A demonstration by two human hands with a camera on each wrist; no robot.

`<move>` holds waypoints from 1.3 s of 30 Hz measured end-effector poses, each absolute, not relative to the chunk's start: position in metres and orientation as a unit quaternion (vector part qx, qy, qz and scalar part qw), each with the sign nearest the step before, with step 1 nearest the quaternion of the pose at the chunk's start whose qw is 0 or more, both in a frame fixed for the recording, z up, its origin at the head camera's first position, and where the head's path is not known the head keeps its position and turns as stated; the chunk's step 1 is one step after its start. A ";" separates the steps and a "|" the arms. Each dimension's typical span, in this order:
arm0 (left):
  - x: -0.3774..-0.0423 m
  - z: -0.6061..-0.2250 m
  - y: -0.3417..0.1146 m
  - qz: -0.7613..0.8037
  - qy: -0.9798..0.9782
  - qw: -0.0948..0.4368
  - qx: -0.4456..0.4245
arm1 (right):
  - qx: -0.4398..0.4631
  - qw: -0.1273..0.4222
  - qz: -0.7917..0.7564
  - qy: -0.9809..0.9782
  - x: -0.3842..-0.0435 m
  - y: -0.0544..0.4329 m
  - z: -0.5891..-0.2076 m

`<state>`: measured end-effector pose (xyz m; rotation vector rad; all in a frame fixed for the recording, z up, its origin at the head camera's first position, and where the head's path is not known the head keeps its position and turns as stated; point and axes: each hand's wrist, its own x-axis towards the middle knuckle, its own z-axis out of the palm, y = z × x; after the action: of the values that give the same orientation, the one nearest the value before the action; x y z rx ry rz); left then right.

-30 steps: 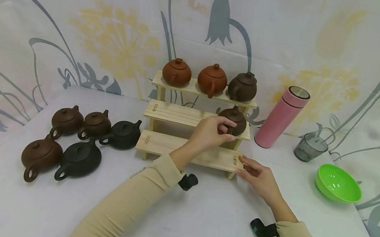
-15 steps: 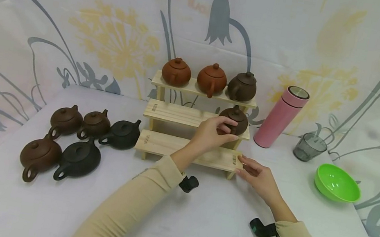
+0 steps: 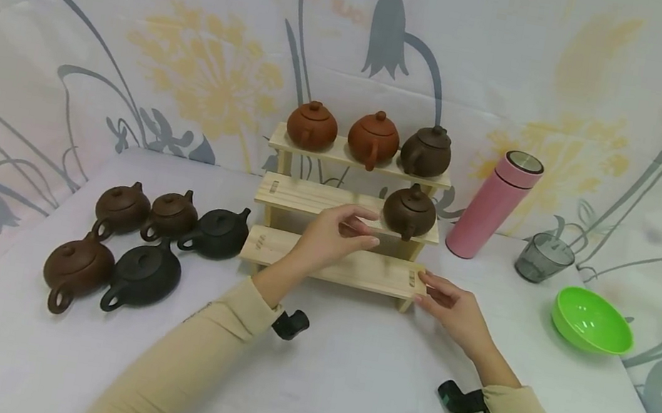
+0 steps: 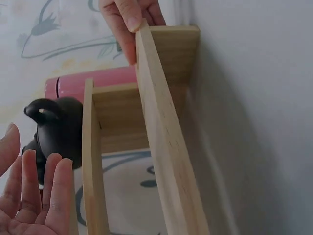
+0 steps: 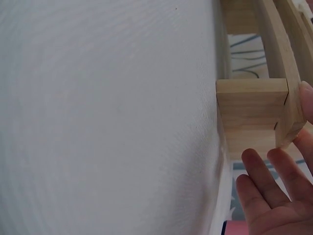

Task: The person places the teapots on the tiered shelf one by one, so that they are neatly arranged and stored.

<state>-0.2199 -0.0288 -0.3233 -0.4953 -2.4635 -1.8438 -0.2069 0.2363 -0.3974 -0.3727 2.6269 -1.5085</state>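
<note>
A dark brown teapot sits at the right end of the middle tier of a three-tier wooden display stand. Apart from it to the left is my left hand, fingers loosely extended and holding nothing. From the left wrist, those fingers appear in front of the dark teapot. At the stand's lower right corner, my right hand holds the end of the bottom tier, its thumb against the board. On the top tier stand two reddish-brown teapots and one dark brown teapot.
Several brown and black teapots stand on the white tablecloth at left. A pink thermos, a grey clear cup and a green bowl stand on the right. A patterned cloth hangs behind.
My left hand has let go of the dark brown teapot on the middle tier and drawn back to the left. The right hand stays at the stand's corner.
</note>
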 end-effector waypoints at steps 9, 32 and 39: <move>-0.205 -0.328 -0.068 -0.577 -0.805 0.025 -0.136 | -0.124 0.046 -0.502 0.855 -0.206 0.236 -0.398; -0.157 -0.337 -0.178 -0.525 -0.844 0.084 -0.067 | -0.133 0.036 -0.498 0.856 -0.206 0.235 -0.397; -0.138 -0.341 -0.210 -0.476 -0.873 0.101 -0.039 | -0.132 0.033 -0.490 0.861 -0.205 0.235 -0.397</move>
<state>-0.1381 -0.2099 -0.3412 -0.1163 -2.5790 -1.4055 -0.2054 0.2351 -0.3974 -0.4050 2.6489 -1.5076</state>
